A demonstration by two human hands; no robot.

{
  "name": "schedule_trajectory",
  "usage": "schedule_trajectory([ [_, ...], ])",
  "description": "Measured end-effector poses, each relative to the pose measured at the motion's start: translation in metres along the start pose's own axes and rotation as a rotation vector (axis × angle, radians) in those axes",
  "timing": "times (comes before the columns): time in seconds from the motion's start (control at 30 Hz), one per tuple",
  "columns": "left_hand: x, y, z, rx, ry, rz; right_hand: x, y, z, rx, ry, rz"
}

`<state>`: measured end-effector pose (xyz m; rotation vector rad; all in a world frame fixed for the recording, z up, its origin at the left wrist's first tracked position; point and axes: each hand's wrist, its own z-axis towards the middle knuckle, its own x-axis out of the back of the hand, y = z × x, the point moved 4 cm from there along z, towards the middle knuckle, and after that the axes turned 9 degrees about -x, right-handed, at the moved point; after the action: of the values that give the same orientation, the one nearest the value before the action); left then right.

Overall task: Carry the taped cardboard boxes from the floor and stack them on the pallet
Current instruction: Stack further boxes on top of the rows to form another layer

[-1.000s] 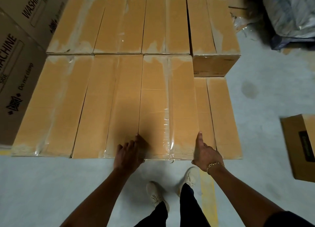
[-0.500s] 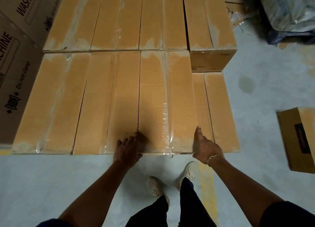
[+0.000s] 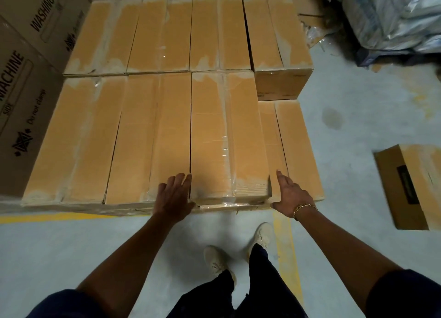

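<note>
Grips beside long, glossy-taped cardboard box

Dim warm light; glare on clear tape strip; wide-angle bending at edges; brown cardboard box at right blurred.

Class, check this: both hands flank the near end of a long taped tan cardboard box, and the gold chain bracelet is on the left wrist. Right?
No. The head view shows the gold chain bracelet on the right wrist. Left hand and right hand do flank the long taped tan cardboard box.
</note>
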<state>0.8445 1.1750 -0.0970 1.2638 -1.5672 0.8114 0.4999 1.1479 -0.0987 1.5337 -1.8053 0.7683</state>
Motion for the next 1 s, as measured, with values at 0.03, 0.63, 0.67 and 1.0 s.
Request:
schedule_trajectory([
  [0.03, 0.001, 0.002, -0.002, -0.003, 0.000, -0.006, -0.001, 0.002, -0.003, 0.002, 0.001, 0.007],
  [0.63, 0.049, 0.106, 0.025, -0.158, 0.081, -0.109, 0.011, 0.087, -0.050, -0.071, 0.128, 0.225],
  [0.67, 0.055, 0.120, 0.032, -0.184, 0.095, -0.114, 0.013, 0.100, -0.053, -0.085, 0.139, 0.250],
  [1.0, 0.084, 0.367, 0.110, -0.448, 0.075, -0.074, -0.003, 0.326, -0.107, -0.339, 0.219, 0.555],
])
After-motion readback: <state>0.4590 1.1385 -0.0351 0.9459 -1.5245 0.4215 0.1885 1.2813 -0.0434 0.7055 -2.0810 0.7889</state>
